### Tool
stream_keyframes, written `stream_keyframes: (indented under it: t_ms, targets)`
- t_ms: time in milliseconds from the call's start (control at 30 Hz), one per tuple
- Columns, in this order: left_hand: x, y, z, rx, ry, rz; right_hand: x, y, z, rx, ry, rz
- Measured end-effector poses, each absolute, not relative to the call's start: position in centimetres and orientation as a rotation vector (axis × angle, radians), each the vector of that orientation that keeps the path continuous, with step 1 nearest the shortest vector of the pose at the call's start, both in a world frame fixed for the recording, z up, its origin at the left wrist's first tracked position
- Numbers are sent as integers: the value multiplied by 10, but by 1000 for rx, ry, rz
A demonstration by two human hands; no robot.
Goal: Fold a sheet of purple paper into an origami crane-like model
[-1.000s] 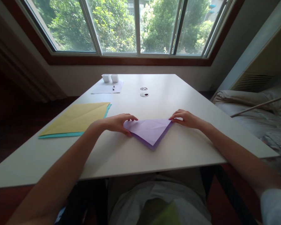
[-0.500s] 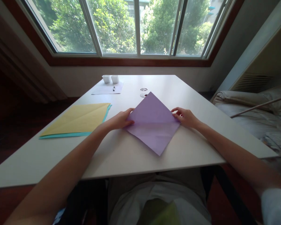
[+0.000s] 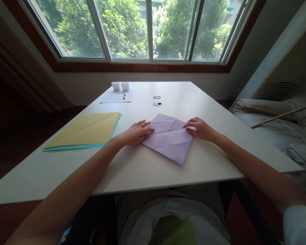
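A square sheet of light purple paper [image 3: 168, 141] with several crease lines lies on the white table in front of me, one corner toward me. My left hand [image 3: 137, 132] rests on its left corner, fingers stretched out and slightly apart over the paper. At the right corner, my right hand [image 3: 200, 129] pinches the edge between thumb and fingers, that corner lifted a little. Both forearms reach in over the table's front edge.
Left of the purple sheet, yellow paper [image 3: 85, 127] lies on turquoise paper [image 3: 76, 147]. Farther back, a white sheet [image 3: 112, 98] carries two small white containers [image 3: 120, 86] and a pen [image 3: 124, 96]. Two round discs [image 3: 157, 103] sit mid-table [image 3: 175, 92]. A sofa stands at right.
The purple paper has come down from a tilted pose to lie nearly flat, and its lighter, creased face now shows. My left hand has spread its fingers onto the sheet.
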State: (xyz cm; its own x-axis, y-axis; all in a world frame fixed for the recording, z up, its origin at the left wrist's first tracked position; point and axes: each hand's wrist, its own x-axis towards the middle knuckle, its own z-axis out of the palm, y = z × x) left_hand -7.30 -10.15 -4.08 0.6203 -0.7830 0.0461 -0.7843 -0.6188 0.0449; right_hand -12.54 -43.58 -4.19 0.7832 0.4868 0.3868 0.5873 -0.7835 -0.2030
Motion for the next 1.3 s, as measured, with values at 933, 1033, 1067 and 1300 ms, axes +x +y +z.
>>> stream_keyframes:
  t_ms: [933,1033,1067,1300]
  targets:
    - [-66,-103,-30,2361,-575,-338,-123,-460,-38,-2764,-301,132]
    - [-66,-102,-28,2228,-476,-431,-122,-461,-37,-2715,-250,214]
    - [-65,-100,-28,2169,-469,-463,-121,-462,-38,-2706,-247,212]
    - [-59,-94,-29,1915,-459,-585,-112,-466,-48,-2616,-256,120]
